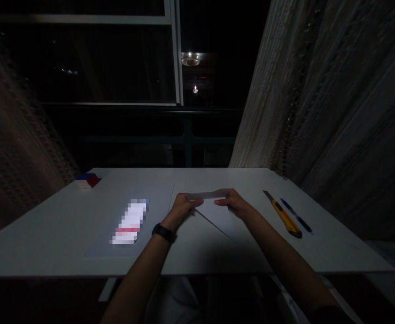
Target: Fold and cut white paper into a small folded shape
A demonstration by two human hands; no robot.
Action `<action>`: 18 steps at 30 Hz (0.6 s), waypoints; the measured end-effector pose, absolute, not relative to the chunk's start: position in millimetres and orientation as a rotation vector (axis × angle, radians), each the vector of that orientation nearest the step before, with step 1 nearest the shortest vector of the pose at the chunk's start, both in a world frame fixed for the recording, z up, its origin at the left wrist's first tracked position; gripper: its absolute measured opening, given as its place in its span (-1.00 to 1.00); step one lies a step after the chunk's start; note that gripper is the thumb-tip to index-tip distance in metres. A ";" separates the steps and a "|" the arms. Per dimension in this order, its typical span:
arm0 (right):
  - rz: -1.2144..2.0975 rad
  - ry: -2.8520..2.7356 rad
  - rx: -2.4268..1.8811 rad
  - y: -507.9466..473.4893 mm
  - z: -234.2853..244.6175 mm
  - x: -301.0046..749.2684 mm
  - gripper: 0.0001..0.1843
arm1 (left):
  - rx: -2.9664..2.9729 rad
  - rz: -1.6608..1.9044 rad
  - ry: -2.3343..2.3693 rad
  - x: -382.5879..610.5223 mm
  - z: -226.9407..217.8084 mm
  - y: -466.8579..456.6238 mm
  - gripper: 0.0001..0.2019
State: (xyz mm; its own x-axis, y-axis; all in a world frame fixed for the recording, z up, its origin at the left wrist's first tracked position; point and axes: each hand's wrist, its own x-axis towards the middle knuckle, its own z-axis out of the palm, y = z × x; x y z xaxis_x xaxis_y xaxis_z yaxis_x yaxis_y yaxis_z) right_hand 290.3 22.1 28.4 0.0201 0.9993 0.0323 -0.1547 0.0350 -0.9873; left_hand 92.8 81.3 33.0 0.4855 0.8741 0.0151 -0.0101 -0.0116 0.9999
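A sheet of white paper is held up off the table between my two hands, its far edge bent over into a narrow strip. My left hand, with a dark band on the wrist, pinches the left end of that strip, thumb on the near side. At the right end, my right hand grips the paper in the same way, its thumb pointing inward. One lower edge of the sheet runs diagonally down toward the right. The fingers behind the paper are partly hidden.
A lit phone, its screen blurred out, lies left on another paper sheet. A yellow box cutter with its blade out and a pen lie right. A coloured cube sits at the far left of the white table.
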 end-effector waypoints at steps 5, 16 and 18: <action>1.228 -1.109 -1.090 24.1 25.7 293.2 -0.69 | 1.369 0.800 0.774 92.4 27.7 85.4 -0.72; 1.224 -1.071 -1.091 22.2 29.1 295.4 -0.71 | 1.216 0.710 0.708 89.6 28.8 85.9 -0.76; 1.229 -1.059 -1.079 21.7 29.9 295.8 -0.72 | 1.191 0.691 0.709 89.1 29.8 85.6 -0.78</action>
